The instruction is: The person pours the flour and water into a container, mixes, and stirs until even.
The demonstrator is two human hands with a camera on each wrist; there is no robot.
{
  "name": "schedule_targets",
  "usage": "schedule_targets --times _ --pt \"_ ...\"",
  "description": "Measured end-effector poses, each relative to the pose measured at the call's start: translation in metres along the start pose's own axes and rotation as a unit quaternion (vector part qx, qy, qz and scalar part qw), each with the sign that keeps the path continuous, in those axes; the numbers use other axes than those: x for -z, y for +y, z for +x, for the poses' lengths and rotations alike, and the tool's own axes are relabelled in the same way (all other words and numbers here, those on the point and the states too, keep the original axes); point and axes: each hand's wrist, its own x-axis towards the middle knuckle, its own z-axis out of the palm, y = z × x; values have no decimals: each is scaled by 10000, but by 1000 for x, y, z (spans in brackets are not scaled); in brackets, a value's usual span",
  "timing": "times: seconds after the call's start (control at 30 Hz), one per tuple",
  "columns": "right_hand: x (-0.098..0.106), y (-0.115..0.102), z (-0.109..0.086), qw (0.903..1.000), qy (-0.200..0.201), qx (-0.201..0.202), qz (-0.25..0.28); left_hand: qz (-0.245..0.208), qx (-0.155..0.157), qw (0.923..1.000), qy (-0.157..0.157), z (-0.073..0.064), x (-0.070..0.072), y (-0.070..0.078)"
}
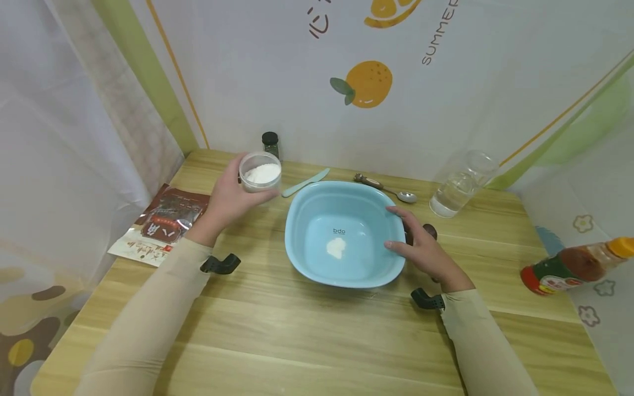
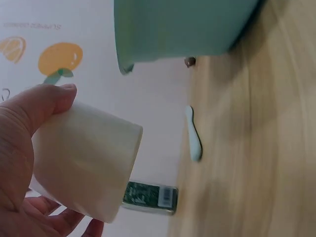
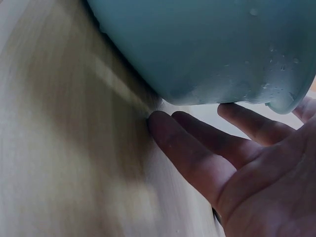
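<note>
A clear plastic jar (image 1: 258, 187) of white powder (image 1: 264, 174) is held up in my left hand (image 1: 229, 193), left of the basin. In the left wrist view, thumb and fingers wrap the jar's whitish side (image 2: 86, 158). A light blue basin (image 1: 313, 236) stands mid-table with a small heap of white powder (image 1: 336, 247) on its bottom. My right hand (image 1: 427, 250) rests at the basin's right rim. The right wrist view shows its fingers (image 3: 195, 153) loosely extended beside the basin's wet outer wall (image 3: 197, 54), one fingertip touching it.
Behind the basin lie a pale blue knife (image 1: 306, 182) and a spoon (image 1: 407, 197). A black-capped bottle (image 1: 270, 144) stands near the wall. Spice packets (image 1: 168, 220) lie left; a glass of water (image 1: 454, 190) and a sauce bottle (image 1: 569, 269) stand right. A dark brown rounded thing (image 1: 430, 230) is partly hidden behind my right hand.
</note>
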Motion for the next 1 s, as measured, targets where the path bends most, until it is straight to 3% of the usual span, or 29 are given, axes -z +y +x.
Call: schedule_targets --times 0.57,0.77,1.0 --pt "3 1 -4 9999 36 -57 75 159 334 9992 -114 -1 -1 -30" --pt "1 1 -4 9999 12 2 133 338 433 9984 -94 -3 0 -37" --pt "0 -1 -4 9999 -4 48 160 248 400 9989 -81 -5 1 -41"
